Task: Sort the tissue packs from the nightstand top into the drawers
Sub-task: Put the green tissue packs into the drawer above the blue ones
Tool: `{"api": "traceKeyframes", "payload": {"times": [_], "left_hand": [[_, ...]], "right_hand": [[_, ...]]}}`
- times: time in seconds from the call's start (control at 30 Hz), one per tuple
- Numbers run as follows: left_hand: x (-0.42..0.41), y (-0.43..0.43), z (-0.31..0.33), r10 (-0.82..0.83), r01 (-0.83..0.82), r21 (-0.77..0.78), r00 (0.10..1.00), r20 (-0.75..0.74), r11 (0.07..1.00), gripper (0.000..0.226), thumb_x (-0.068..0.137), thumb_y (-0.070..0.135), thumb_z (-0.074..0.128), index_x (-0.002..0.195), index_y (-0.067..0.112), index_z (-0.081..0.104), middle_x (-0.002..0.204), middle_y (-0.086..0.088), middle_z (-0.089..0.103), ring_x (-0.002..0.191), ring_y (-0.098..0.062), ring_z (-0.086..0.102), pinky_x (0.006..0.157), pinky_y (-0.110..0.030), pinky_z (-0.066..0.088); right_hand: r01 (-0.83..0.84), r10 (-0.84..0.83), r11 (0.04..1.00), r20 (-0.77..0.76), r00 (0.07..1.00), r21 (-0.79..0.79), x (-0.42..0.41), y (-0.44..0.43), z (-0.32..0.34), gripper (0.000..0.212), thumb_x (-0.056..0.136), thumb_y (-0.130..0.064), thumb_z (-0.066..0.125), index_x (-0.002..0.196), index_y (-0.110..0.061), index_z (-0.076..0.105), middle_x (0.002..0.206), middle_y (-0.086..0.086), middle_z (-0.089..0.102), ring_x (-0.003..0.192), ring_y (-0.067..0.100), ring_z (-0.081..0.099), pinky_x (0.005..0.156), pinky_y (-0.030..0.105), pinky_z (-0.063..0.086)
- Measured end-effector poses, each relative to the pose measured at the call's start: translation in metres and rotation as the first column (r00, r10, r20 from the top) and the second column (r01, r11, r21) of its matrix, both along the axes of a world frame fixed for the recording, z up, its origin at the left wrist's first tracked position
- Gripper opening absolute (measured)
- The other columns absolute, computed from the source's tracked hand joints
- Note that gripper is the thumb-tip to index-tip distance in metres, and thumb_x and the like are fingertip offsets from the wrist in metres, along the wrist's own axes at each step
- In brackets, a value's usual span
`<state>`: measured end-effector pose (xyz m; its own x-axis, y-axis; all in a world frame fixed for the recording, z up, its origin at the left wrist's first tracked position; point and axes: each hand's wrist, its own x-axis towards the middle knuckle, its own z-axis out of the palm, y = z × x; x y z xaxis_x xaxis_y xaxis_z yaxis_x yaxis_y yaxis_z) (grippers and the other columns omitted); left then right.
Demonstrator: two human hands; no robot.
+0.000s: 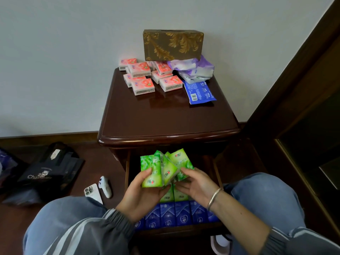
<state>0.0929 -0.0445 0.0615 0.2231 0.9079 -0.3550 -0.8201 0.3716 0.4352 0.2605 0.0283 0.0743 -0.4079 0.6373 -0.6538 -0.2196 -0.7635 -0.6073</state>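
Several green tissue packs are fanned out between both hands, held above the open drawer at 6 o'clock of the nightstand. The left hand grips the fan's 9 o'clock pack: its thumb lies flat on the face and its fingers curl underneath. The right hand, with a metal bracelet on the wrist, pinches the packs on the 3 o'clock side, its fingers bent and close together along their lower edge. How many packs each hand holds cannot be told where they overlap.

Inside the drawer, a row of blue packs stands along the 6 o'clock front, and more green packs lie just behind them, partly hidden by the hands.

On the counter, everything is gathered toward 12 o'clock. A heap of pink packs sits at 11 o'clock, purple-and-white packs at 1 o'clock, and a flat blue pack just at their 6 o'clock side. A brown and gold tissue box stands against the wall behind them.

On the floor at 9 o'clock of the drawer lie a phone and a white controller, with a black bag farther toward 9 o'clock.
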Motion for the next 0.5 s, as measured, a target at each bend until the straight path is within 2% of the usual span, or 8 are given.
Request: {"api": "traceKeyframes", "payload": {"times": [0.1,0.17,0.2,0.27,0.3,0.37,0.4,0.5], "left_hand": [[-0.006,0.004,0.004,-0.014,0.014,-0.007,0.999,-0.045,1.000,0.065,0.075,0.034,0.075,0.134,0.014,0.055,0.139,-0.015,0.054,0.127,-0.028,0.053,0.108,-0.041,0.034],[-0.013,0.005,0.003,0.032,-0.049,-0.093,0.984,-0.173,0.994,0.060,0.074,0.033,0.075,0.129,0.012,0.059,0.133,-0.014,0.060,0.122,-0.026,0.058,0.104,-0.037,0.039],[-0.018,0.006,0.002,0.044,-0.091,-0.149,0.956,-0.290,0.985,0.056,0.072,0.033,0.075,0.122,0.012,0.063,0.127,-0.014,0.064,0.117,-0.024,0.061,0.102,-0.035,0.042],[-0.026,0.005,-0.002,-0.018,-0.128,-0.241,0.853,-0.522,0.962,0.044,0.071,0.034,0.073,0.110,0.012,0.070,0.113,-0.012,0.071,0.104,-0.021,0.067,0.095,-0.033,0.049],[-0.029,0.004,-0.005,-0.072,-0.122,-0.279,0.802,-0.593,0.952,0.038,0.075,0.032,0.072,0.107,0.011,0.070,0.104,-0.011,0.074,0.096,-0.022,0.070,0.087,-0.033,0.054],[-0.035,0.000,-0.012,-0.116,-0.182,-0.346,0.719,-0.685,0.920,0.030,0.081,0.026,0.070,0.102,0.005,0.069,0.084,-0.011,0.075,0.072,-0.021,0.072,0.063,-0.028,0.057],[-0.037,-0.002,-0.016,-0.122,-0.239,-0.366,0.667,-0.735,0.899,0.029,0.081,0.023,0.071,0.100,0.002,0.068,0.078,-0.012,0.074,0.066,-0.023,0.070,0.058,-0.027,0.056],[-0.040,-0.005,-0.026,-0.170,-0.307,-0.395,0.562,-0.810,0.866,0.028,0.081,0.021,0.072,0.097,-0.001,0.069,0.080,-0.014,0.071,0.070,-0.025,0.067,0.064,-0.029,0.053]], "right_hand": [[-0.016,0.013,0.999,0.063,0.998,0.050,0.017,0.018,0.005,0.030,0.084,-0.004,0.061,0.113,-0.007,0.053,0.108,0.015,0.065,0.093,0.031,0.064,0.082,0.041,0.053],[-0.065,0.036,0.992,0.245,0.969,0.110,0.035,0.031,0.008,0.031,0.083,-0.002,0.062,0.110,-0.010,0.049,0.102,0.011,0.064,0.089,0.026,0.064,0.076,0.035,0.053],[-0.129,0.064,0.982,0.392,0.918,0.141,0.046,0.037,0.006,0.034,0.082,-0.003,0.064,0.110,-0.012,0.048,0.102,0.010,0.063,0.090,0.023,0.063,0.072,0.032,0.052],[-0.329,0.152,0.935,0.687,0.711,0.133,0.063,0.044,-0.001,0.035,0.080,-0.010,0.067,0.107,-0.016,0.046,0.103,0.007,0.058,0.091,0.019,0.058,0.065,0.027,0.049],[-0.430,0.199,0.898,0.779,0.594,0.099,0.068,0.048,-0.007,0.034,0.079,-0.014,0.069,0.104,-0.017,0.046,0.100,0.006,0.057,0.087,0.017,0.056,0.061,0.026,0.046],[-0.589,0.271,0.807,0.869,0.413,0.028,0.068,0.055,-0.021,0.033,0.077,-0.019,0.069,0.101,-0.017,0.048,0.098,0.006,0.055,0.082,0.015,0.053,0.058,0.025,0.043],[-0.641,0.287,0.768,0.893,0.347,0.002,0.066,0.060,-0.026,0.033,0.076,-0.020,0.070,0.101,-0.016,0.049,0.099,0.006,0.056,0.084,0.016,0.053,0.061,0.025,0.044],[-0.732,0.322,0.678,0.922,0.214,-0.067,0.064,0.076,-0.041,0.039,0.076,-0.023,0.069,0.110,-0.015,0.052,0.107,0.007,0.056,0.095,0.020,0.055,0.075,0.026,0.044]]}}
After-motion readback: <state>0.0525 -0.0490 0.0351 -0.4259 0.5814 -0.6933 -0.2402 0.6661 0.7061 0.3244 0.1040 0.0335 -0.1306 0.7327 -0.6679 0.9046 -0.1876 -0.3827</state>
